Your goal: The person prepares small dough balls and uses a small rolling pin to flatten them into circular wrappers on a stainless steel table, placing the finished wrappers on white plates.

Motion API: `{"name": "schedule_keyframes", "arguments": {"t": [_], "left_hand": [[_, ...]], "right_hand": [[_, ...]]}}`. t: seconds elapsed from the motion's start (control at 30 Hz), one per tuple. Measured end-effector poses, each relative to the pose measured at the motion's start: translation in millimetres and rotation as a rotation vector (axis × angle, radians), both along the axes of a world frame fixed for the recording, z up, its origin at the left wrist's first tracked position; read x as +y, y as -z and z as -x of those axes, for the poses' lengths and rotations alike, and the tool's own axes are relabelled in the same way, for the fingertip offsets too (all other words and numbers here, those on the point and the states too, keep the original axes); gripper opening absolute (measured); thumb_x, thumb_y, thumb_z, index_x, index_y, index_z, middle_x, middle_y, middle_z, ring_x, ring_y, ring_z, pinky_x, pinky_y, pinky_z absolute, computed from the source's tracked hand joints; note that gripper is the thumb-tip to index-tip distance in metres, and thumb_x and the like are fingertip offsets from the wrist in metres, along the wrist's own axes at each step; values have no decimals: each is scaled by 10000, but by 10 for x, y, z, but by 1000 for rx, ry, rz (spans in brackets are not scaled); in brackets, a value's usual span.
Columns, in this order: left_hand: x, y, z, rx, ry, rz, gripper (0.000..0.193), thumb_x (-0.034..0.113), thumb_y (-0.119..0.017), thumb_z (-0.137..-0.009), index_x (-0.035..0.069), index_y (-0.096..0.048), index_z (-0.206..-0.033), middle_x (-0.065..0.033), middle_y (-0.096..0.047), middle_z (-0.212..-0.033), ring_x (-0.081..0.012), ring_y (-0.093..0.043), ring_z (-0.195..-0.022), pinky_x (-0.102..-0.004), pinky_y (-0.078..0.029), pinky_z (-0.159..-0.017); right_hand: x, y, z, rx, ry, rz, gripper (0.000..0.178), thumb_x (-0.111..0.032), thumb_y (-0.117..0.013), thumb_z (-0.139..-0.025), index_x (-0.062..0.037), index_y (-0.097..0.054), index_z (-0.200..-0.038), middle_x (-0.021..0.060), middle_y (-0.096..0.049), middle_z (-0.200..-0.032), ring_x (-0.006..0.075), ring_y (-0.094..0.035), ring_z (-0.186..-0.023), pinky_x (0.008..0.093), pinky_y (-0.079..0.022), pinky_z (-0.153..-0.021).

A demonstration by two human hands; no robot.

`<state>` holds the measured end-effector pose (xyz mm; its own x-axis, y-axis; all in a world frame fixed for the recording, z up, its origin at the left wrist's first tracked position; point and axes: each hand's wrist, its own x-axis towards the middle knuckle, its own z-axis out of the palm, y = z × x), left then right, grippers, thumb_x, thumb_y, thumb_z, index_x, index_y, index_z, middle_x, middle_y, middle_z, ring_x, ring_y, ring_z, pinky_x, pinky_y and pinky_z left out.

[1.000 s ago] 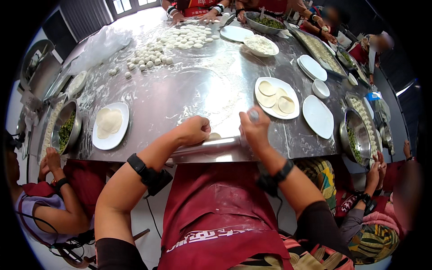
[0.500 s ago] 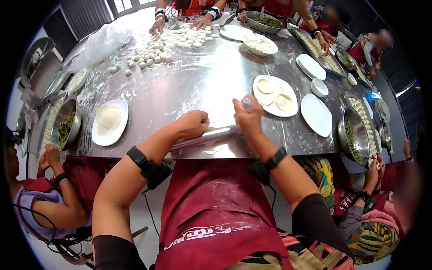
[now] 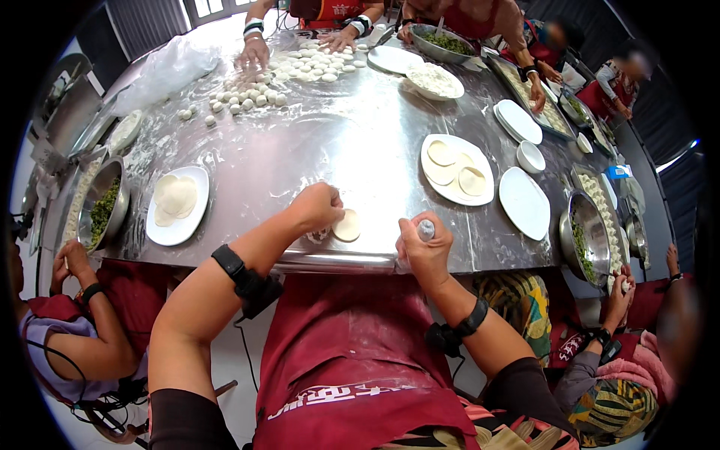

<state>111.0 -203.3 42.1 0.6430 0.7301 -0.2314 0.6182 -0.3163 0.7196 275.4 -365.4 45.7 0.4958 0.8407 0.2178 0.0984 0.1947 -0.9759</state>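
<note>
A small round dough wrapper [image 3: 347, 226] lies on the floured metal tabletop near its front edge. My left hand [image 3: 319, 206] is closed, with its bent fingers pinching at the wrapper's left edge. To the right, my right hand [image 3: 426, 251] is wrapped round a rolling pin, whose grey rounded end [image 3: 426, 229] pokes out above the fist. Most of the handle is hidden by the fingers. A shiny metal length [image 3: 337, 262] runs along the table's front edge, left of that fist; I cannot tell whether it belongs to the pin.
Plates with rolled wrappers stand left [image 3: 202, 214] and right [image 3: 484, 191]. Beyond the right one are an unused white plate [image 3: 525, 210] and bowl [image 3: 531, 157]. Dough pieces [image 3: 255, 97] are at the back, near a co-worker's hands [image 3: 255, 52]. Filling bowls [image 3: 120, 199] flank the table.
My right hand has moved down and slightly right with the rolling pin, away from the dough. The round wrapper now shows fully beside my left hand, which stays nearly in place.
</note>
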Motion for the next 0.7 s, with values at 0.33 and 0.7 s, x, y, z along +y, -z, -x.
{"name": "schedule_keyframes", "arguments": {"t": [0.33,0.7], "left_hand": [[-35,-83,-66,93,95,-39,150,115,-624,-786,-29,-659,-805,-131,-631,-672,-177,-578,-630,-345,-465,-615],[-73,-3,27,21,91,-50,193,160,-628,-779,-19,-656,-848,-167,-650,-751,-279,-621,-728,-376,-487,-696]], "right_hand": [[847,221,-223,-218,99,-36,232,-84,-679,-788,-2,-486,-688,89,-503,-518,120,-461,-462,316,-388,-448],[730,129,-186,-245,82,-105,182,-30,-630,-831,-48,-482,-726,-2,-497,-537,62,-459,-433,250,-331,-369]]}}
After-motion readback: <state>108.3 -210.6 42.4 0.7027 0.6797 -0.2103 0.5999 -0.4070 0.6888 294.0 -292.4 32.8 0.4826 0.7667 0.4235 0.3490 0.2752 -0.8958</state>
